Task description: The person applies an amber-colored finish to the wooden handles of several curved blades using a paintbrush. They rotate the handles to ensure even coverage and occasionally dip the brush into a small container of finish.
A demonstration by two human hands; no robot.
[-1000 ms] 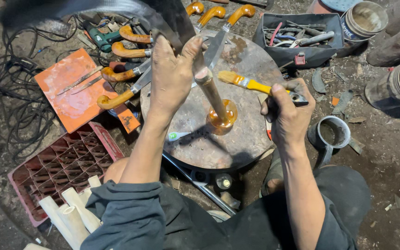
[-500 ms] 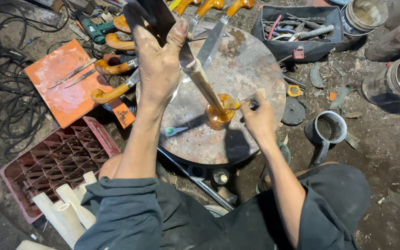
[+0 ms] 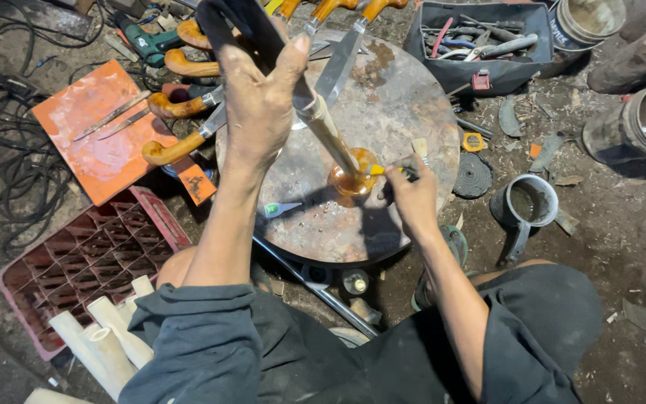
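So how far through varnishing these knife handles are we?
Done, by the look of it: several knives with glossy orange handles lie left of the round work table. In hand: the left hand holds a knife blade-up, its pale handle standing on the table, while the right hand brushes orange finish onto its butt. Left: the upper handle is still bare.

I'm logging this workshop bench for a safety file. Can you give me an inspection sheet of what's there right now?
Surface: round rusty metal table, stained.
Job's things: long knife with pale wooden handle, butt down on the table, wet orange at its curved end; yellow-handled brush touching it.
Clutter: finished orange-handled knives, orange board, red plastic crate, white tubes, grey tool tray.
Hands: left hand grips the knife; right hand holds the brush.
Cables: black cables on the ground.
Surroundings: dirt floor, metal cans.
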